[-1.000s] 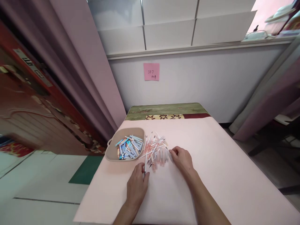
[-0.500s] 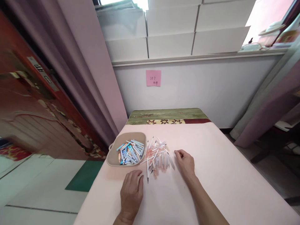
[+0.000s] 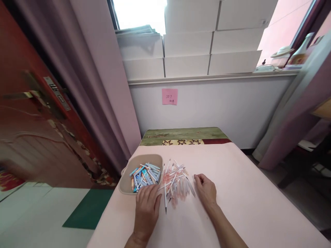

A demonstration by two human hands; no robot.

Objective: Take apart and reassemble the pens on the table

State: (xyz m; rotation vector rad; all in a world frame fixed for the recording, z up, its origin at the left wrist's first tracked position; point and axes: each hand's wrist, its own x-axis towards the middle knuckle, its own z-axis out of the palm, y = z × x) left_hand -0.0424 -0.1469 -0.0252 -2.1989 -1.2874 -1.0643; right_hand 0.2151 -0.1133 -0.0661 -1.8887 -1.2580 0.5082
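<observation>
My left hand [image 3: 147, 210] lies flat on the pink table cover, fingers stretched out, its tips touching the near rim of a beige tray [image 3: 126, 184] that holds several blue and white pen parts [image 3: 143, 172]. Right of the tray lies a loose pile of pens and clear pink barrels [image 3: 176, 181]. One white pen [image 3: 165, 198] with a dark tip lies just beside my left fingers. My right hand [image 3: 207, 191] rests on the cover at the pile's right edge, fingers loosely curled, holding nothing.
The table [image 3: 245, 206] stands against a white wall with a pink sticky note [image 3: 169, 96]. White boxes [image 3: 188, 44] are stacked on the sill. A lilac curtain [image 3: 100, 86] and a red door [image 3: 31, 120] are at the left.
My left hand let go of the white pen and moved up to the tray's rim. My right hand drew back from the pile. The camera tilted upward.
</observation>
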